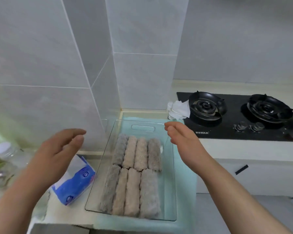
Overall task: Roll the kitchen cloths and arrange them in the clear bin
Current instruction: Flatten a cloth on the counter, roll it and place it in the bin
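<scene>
Both grips are released, left hand [57, 149] at 9 o'clock of the clear bin [143, 128], right hand [181, 137] at 1 — the rolled cloths [130, 191] could be loosened by a bumped rim.

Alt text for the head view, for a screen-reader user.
Eight rolled kitchen cloths lie in two rows of four inside a clear bin, with the person's empty left hand and right hand open on either side of it. A blue tissue pack lies left of the bin; a black two-burner gas hob sits to the right.
</scene>
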A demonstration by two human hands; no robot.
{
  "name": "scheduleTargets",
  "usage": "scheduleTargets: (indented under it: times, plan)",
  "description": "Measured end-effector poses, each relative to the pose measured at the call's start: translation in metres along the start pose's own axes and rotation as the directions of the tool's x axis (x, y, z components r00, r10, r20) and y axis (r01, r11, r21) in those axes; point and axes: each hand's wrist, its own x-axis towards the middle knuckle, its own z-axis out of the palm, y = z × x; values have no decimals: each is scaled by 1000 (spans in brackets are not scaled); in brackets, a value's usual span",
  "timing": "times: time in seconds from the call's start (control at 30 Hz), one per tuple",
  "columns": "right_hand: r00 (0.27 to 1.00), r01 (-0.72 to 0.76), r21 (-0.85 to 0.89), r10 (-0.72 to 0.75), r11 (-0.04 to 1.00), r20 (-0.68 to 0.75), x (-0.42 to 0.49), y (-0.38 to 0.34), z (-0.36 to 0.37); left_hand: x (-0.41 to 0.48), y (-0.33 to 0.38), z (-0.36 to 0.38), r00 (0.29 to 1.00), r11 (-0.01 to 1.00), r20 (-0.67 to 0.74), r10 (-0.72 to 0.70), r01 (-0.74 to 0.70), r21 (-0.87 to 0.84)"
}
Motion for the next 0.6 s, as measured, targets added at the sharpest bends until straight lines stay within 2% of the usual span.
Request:
scheduleTargets:
  times: [0.13,0.27,0.4,0.6]
  plan:
    - [974,177,-62,-166,982,157,-15,2,-23,-47,34,8,974,998,-217,-56,47,-45]
    - [897,327,-122,-268,937,352,-32,0,-35,-112,65,27,920,990,-367,-139,120,-74]
    - [772,438,-87,-325,895,546,-65,-6,-16,-193,77,36,860,965,-447,-248,259,-38]
    - [506,604,34,-416,797,755,-143,-14,39,-337,93,23,656,879,-643,-395,474,-57]
